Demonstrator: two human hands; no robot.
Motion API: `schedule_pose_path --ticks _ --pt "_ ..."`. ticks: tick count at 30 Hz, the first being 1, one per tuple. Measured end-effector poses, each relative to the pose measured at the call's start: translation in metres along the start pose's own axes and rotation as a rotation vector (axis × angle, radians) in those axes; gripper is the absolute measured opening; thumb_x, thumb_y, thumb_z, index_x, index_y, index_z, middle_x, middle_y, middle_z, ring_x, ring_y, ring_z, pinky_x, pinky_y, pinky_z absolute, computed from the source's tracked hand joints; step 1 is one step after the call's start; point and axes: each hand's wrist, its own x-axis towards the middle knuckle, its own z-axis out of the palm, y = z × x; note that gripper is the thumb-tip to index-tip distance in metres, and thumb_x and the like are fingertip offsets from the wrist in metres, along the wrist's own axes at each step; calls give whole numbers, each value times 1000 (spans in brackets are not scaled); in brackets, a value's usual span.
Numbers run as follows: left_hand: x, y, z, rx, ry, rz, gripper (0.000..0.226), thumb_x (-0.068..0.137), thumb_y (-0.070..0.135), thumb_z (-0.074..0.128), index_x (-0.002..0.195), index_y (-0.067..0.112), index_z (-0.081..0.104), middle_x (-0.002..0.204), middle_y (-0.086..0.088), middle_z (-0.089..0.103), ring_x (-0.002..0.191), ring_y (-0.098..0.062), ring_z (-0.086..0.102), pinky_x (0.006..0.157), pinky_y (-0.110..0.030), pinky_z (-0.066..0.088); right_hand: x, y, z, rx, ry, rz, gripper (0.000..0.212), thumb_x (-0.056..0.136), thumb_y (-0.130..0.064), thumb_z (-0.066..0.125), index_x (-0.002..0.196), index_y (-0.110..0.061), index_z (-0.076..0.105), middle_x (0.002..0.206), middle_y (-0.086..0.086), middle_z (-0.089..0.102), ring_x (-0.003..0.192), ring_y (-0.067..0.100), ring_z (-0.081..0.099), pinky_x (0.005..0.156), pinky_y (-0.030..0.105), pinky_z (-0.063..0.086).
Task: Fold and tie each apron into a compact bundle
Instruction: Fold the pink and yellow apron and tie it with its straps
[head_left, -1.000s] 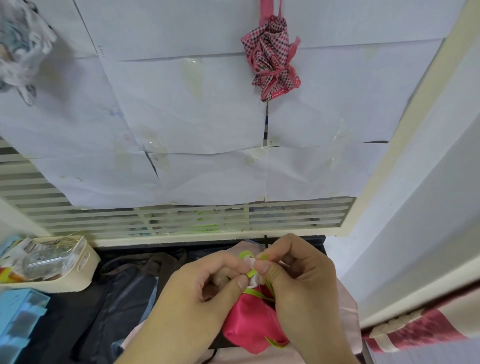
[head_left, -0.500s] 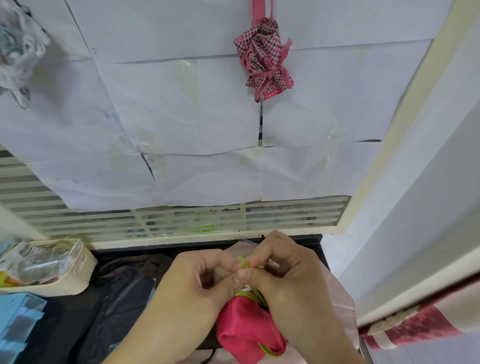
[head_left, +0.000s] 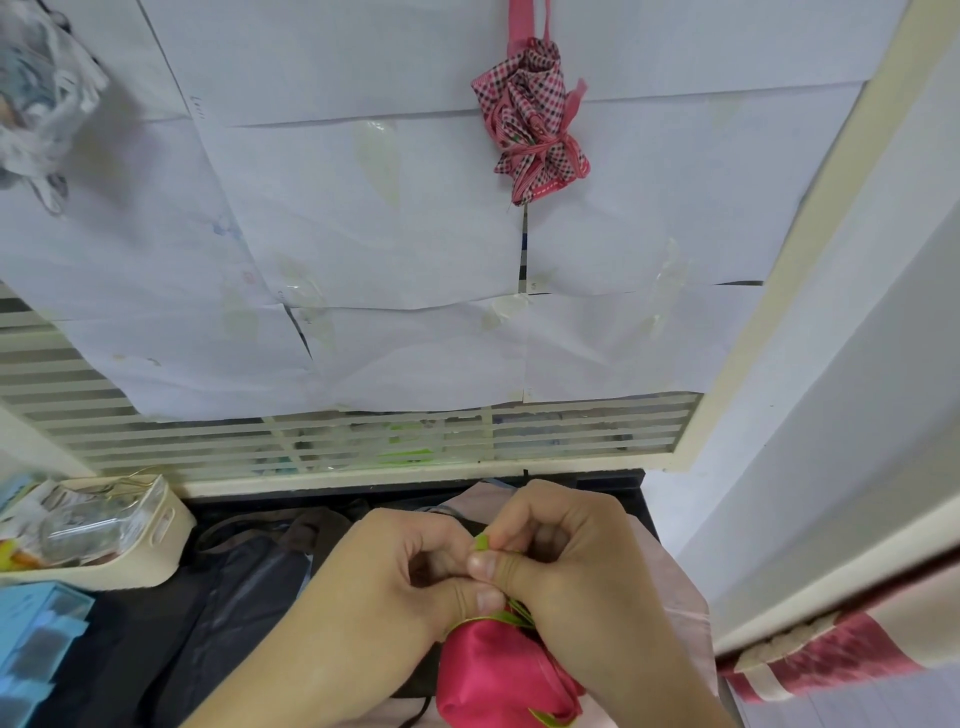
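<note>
Writing: none readable.
Left hand (head_left: 395, 577): curled, pinching green tie (head_left: 480, 543).
Right hand (head_left: 576, 566): curled, pinching same tie above pink apron (head_left: 498, 670).

Two hands, left hand (head_left: 395, 577) and right hand (head_left: 582, 561), one pink satin apron bundle (head_left: 498, 670), one checked apron bundle (head_left: 535, 119) upper centre, one cream tray (head_left: 156, 540) lower left

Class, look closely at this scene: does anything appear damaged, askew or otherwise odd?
Yes. The white paper sheets covering the window are patched unevenly: edges overlap crookedly, gaps show between them, and tape patches look yellowed. A checked fabric bundle hangs over them. The hands' tying looks normal.
</note>
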Motion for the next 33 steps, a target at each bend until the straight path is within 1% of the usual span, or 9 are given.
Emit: schedule_pose_path --ticks 5,8,11,15,19,22,25,30,33 --pt "-2 -6 9 12 126 94 25 81 25 89 65 37 74 63 6 65 62 -12 64 63 -38 57 0 -3 -5 -15 -6 -16 26 79 -4 84 72 -27 73 68 4 69 63 10 64 62 24 54" --pt "0 -12 14 39 158 161 15 73 37 84 65 37 72 63 7 59 62 -8 57 62 -28 49 0 -4 -7 0 -19 -10 30 78 0 82 70 -27 71 69 10 68 61 10 62 61 23 53" --pt "2 -16 12 155 122 197 25 75 42 85 65 26 68 69 3 59 66 -11 57 63 -24 45 2 -2 -8 11 -40 33 28 76 2 84 71 -23 72 66 11 67 57 13 60 57 26 51" --pt "3 -19 14 89 122 209 20 77 37 87 66 39 70 70 -1 60 66 -11 57 63 -26 48 2 -2 -11 62 -46 46 24 74 1 86 71 -18 72 64 9 68 57 23 66 59 29 54" --pt "5 -28 19 0 219 168 25 68 65 81 68 41 72 64 2 60 60 -2 53 59 -16 42 5 -2 -12 108 -68 74 17 79 -2 85 74 -14 75 66 7 69 58 14 62 58 24 50" --pt "4 -24 19 -83 163 154 21 77 49 78 75 28 76 63 -8 55 62 -14 53 61 -32 47 5 -5 -17 91 -108 104 19 85 0 79 77 -17 76 65 5 69 54 9 57 57 24 47" --pt "2 -19 16 -142 103 112 14 87 35 72 79 25 78 61 -2 60 61 -11 55 61 -26 46 7 -9 -22 16 -148 118 26 88 5 73 79 -20 78 64 4 70 55 12 59 60 25 52" --pt "3 -16 13 -24 142 90 13 94 31 72 84 26 79 70 -9 68 64 -21 64 65 -37 55 7 -15 -21 -163 -92 128 32 86 4 75 77 -27 79 72 -2 75 65 10 70 66 20 55" --pt "3 -15 15 113 237 150 8 91 31 73 84 32 76 74 -2 69 69 -21 67 68 -45 59 6 -16 -17 -195 -40 158 30 86 0 77 74 -28 79 73 -7 75 67 6 71 67 18 54"
